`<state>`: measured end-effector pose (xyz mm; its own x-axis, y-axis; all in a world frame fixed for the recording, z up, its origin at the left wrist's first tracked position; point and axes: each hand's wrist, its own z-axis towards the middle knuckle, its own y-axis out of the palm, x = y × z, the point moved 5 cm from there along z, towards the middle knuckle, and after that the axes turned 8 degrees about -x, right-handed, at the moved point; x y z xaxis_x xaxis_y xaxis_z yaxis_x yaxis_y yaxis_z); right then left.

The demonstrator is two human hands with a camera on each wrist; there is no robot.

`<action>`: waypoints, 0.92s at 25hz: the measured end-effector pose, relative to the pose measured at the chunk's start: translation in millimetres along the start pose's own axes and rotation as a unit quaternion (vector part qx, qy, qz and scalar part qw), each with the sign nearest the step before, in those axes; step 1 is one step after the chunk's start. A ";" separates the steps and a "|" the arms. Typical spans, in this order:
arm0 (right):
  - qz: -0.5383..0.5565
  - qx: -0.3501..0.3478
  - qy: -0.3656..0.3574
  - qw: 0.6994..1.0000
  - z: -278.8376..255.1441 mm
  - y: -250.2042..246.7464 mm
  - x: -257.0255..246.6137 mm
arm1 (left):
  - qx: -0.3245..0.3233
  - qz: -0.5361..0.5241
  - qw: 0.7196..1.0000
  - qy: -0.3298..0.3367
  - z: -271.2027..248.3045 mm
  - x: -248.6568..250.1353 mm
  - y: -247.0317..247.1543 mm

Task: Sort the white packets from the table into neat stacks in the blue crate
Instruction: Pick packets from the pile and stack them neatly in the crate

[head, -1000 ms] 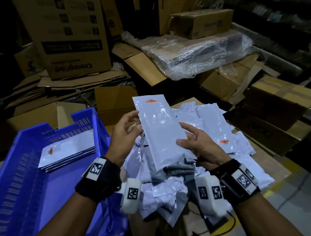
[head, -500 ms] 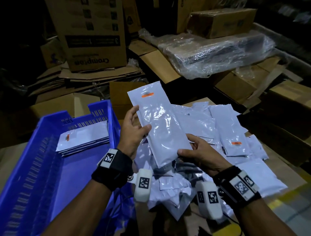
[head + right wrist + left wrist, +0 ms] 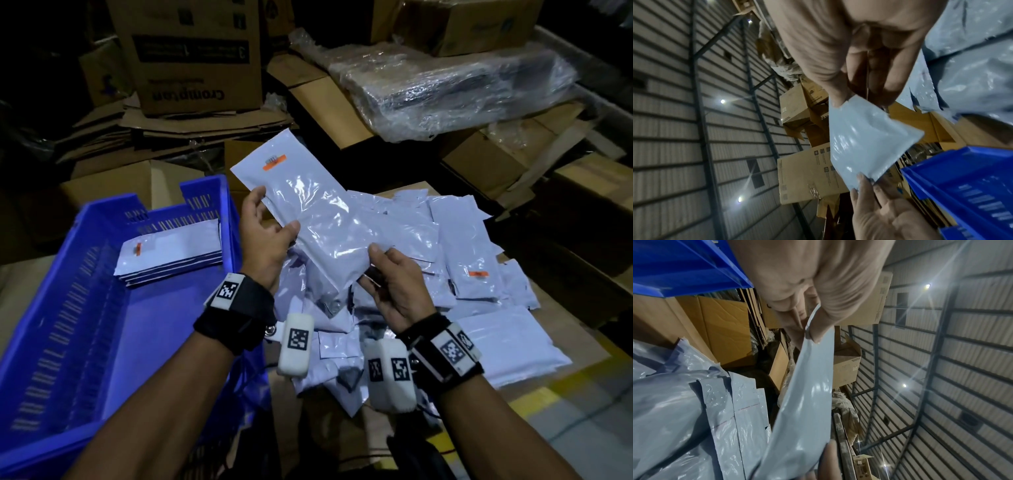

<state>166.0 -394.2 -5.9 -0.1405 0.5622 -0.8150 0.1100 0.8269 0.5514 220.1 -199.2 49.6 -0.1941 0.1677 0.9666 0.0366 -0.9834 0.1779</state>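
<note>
Head view: one white packet [image 3: 318,219] held over the loose packet pile [image 3: 462,274]; left hand [image 3: 265,240] pinches its 9 o'clock edge, right hand [image 3: 394,284] its 5 o'clock corner. One blue crate [image 3: 61,308] at 8 o'clock holds one packet stack [image 3: 171,253]. Wrist views: each thumb clamps the packet against the fingers.

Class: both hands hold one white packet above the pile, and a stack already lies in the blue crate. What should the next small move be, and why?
Probably carry the packet left and lay it on the stack in the crate. The left hand and right hand pinch it clear of the pile, and its orange label end already points roughly away from the pile.
</note>
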 end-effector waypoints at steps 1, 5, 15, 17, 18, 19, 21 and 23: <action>-0.002 -0.002 0.007 1.000 -0.4 3.0 3.7 | -0.003 -0.009 1.000 0.001 -0.7 -2.0 1.2; -0.012 0.010 -0.039 0.999 2.0 8.9 -4.3 | -0.022 0.108 0.993 -0.034 -0.6 -11.3 -3.9; -0.225 -0.041 -0.190 0.955 8.6 24.2 -55.7 | -0.210 0.533 0.797 0.192 8.2 53.7 63.5; -0.258 -0.065 -0.204 0.942 7.6 32.0 -57.4 | -0.278 0.494 0.812 0.140 23.7 51.1 78.9; -0.270 -0.073 -0.204 0.938 7.8 34.1 -57.1 | -0.301 0.458 0.829 0.107 30.6 47.5 82.4; -0.280 -0.075 -0.204 0.935 8.2 35.0 -57.1 | -0.316 0.421 0.846 0.083 35.8 44.4 84.8; -0.309 -0.072 -0.208 0.925 6.7 34.9 -57.7 | -0.317 0.363 0.874 0.065 41.3 39.8 83.7; -0.336 -0.073 -0.219 0.913 3.2 34.4 -59.6 | -0.308 0.321 0.894 0.058 41.5 38.6 81.2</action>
<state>181.3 -399.3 61.1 0.2835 -0.1057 -0.9531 0.0069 0.9941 -0.1082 256.3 -269.7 109.0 -0.4288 -0.4175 0.8011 -0.3620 -0.7330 -0.5758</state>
